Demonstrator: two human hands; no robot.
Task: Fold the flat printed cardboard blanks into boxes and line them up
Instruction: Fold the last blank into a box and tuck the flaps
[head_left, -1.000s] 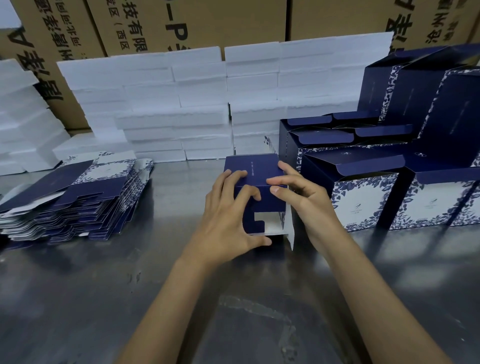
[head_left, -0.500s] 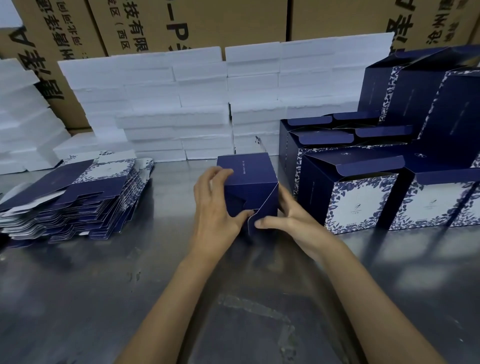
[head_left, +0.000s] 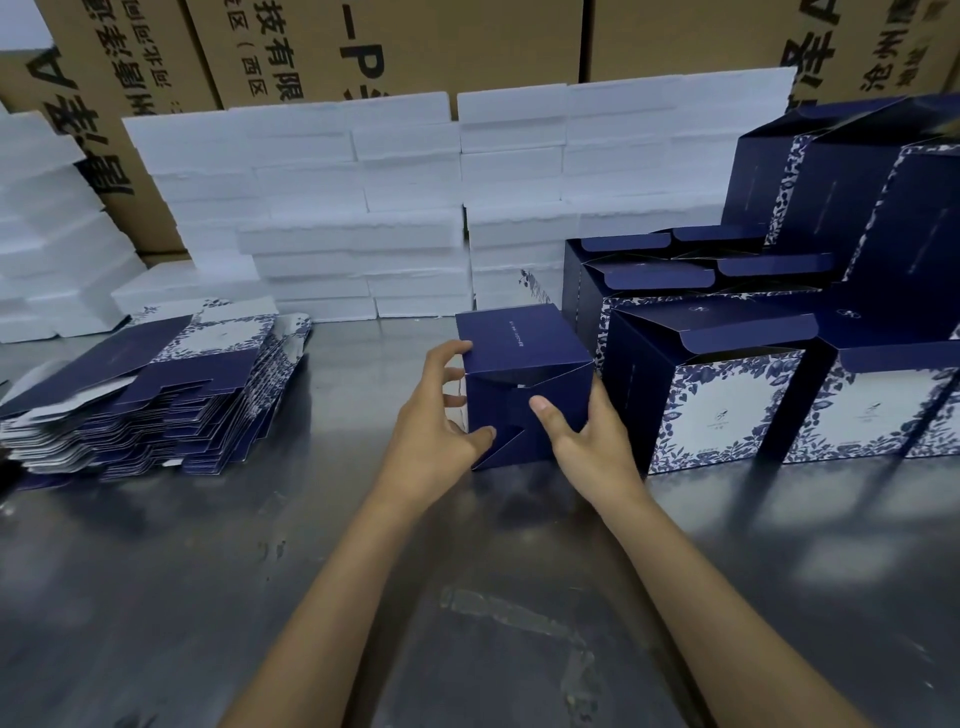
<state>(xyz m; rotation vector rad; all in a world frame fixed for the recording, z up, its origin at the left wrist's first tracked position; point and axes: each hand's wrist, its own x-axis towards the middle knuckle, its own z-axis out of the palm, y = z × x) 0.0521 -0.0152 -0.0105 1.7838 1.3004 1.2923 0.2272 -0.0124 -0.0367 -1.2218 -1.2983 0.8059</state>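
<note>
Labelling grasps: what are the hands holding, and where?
Both hold the half-folded navy cardboard box: left hand on its left edge, right hand on its right side, thumb on the near flaps.

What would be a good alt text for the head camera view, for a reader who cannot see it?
Two bare hands, left hand and right hand, press on a dark blue cardboard box on a grey metal table. A stack of flat printed blanks lies to the left and finished blue-and-white boxes stand to the right.

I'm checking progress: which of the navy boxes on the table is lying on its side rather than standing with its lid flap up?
The box between the left hand and right hand; its interlocked bottom flaps face the camera.
</note>
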